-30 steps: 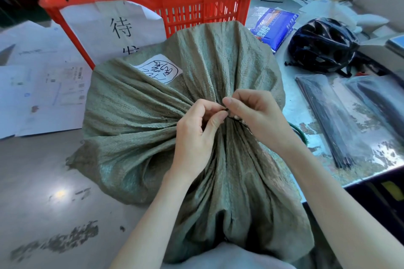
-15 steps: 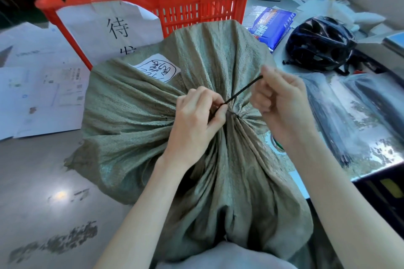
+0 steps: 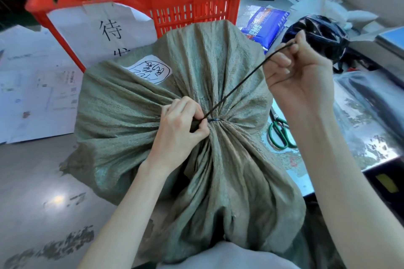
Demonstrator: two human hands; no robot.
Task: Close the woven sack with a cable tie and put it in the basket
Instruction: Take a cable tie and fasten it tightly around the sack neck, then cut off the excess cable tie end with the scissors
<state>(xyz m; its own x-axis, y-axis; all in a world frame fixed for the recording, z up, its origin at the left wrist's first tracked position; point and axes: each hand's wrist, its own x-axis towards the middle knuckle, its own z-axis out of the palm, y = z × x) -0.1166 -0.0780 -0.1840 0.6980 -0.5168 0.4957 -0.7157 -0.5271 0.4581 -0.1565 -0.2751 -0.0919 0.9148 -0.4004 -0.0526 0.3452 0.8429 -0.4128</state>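
A full grey-green woven sack [image 3: 122,120] lies on the floor against my body, its mouth gathered into a tight neck at the centre. A black cable tie [image 3: 238,86] loops that neck and its long tail runs taut up to the right. My left hand [image 3: 181,131] pinches the tie's head at the gathered neck. My right hand [image 3: 299,74] is closed on the tail, raised to the right of the sack. The red plastic basket [image 3: 196,4] stands just behind the sack with a white paper sign on its front.
Green-handled scissors [image 3: 281,132] lie on the low table right of the sack. Bags of black cable ties [image 3: 376,102], a black helmet [image 3: 323,35] and a blue packet [image 3: 265,20] sit further right. Printed papers [image 3: 32,94] cover the floor at left.
My right hand has drawn the tie's tail out up and to the right, away from my left hand. The loop has cinched tight around the sack's neck. The scissors have come into view.
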